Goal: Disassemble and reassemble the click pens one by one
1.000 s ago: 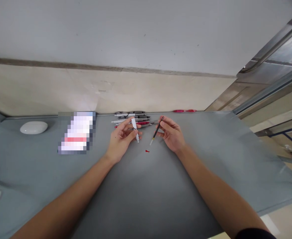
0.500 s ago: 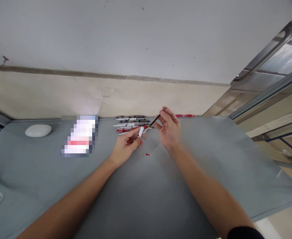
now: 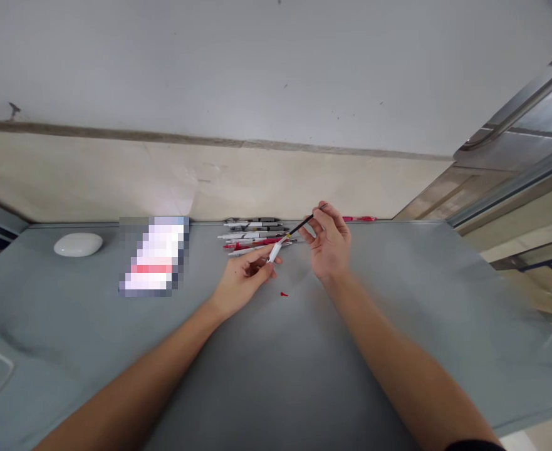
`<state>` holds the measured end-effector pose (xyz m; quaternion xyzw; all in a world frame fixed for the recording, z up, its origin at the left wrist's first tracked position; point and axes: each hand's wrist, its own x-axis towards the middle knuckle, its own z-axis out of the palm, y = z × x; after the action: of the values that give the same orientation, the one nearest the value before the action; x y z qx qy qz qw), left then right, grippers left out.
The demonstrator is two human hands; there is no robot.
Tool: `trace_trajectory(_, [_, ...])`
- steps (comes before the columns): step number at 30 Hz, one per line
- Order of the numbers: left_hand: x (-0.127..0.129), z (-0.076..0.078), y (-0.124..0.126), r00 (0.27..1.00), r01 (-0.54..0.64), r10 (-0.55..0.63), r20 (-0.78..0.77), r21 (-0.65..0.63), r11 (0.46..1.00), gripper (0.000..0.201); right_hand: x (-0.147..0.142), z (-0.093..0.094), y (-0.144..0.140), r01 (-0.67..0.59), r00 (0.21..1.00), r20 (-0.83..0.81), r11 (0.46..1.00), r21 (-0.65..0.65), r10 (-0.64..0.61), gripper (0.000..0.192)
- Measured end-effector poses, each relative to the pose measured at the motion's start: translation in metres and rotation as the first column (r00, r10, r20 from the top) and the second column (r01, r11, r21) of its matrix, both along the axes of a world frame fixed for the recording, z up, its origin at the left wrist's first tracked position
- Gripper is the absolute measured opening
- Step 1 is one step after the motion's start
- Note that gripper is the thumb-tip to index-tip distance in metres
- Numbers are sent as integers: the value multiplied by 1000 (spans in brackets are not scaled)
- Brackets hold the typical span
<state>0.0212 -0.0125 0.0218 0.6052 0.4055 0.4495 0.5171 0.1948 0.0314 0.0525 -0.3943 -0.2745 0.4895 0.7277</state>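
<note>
My left hand pinches a white pen barrel between thumb and fingers, tilted up and to the right. Between the fingertips of my right hand is a dark pen refill with a yellow part near its lower end. The refill slants down toward the barrel's upper end and lines up with it. Whether its tip is inside the barrel, I cannot tell. Just behind my left hand lies a group of several pens, white, dark and red. A small red piece rests on the grey table below both hands.
On the left of the table are a white computer mouse and a blurred-out phone-like object. A red pen lies along the back edge, right of my right hand. The wall rises directly behind the table.
The pen barrel has tipped further right and now lines up with the refill. Both hands still hold their parts. The whole view has shifted slightly.
</note>
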Motion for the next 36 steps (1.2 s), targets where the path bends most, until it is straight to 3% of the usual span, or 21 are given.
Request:
trace_trajectory(6, [-1, 1, 0, 999, 2, -2, -34, 12, 1000, 34, -1, -9, -3, -110, 994, 6, 994, 3, 110, 22])
trace_trajectory(13, [-1, 0, 0, 999, -10, 10, -39, 3, 1000, 34, -5, -20, -13, -276, 954, 135, 960, 52, 267, 13])
trace_trajectory(19, [-1, 0, -1, 996, -59, 60, -69, 10, 998, 34, -4, -23, -14, -270, 951, 176, 961, 65, 255, 15])
trace_trajectory(28, [2, 2, -2, 993, -113, 114, -23, 39, 993, 29, -6, -20, -20, -254, 944, 213, 967, -16, 252, 22])
trace_trajectory(33, [2, 4, -2, 993, -118, 118, -5, 8, 993, 29, 19, -10, -16, -358, 833, 426, 931, -69, 352, 22])
trace_trajectory(36, [2, 3, -2, 993, -102, 104, 61, -31, 994, 30, 40, -8, -9, -333, 738, 583, 935, -122, 339, 28])
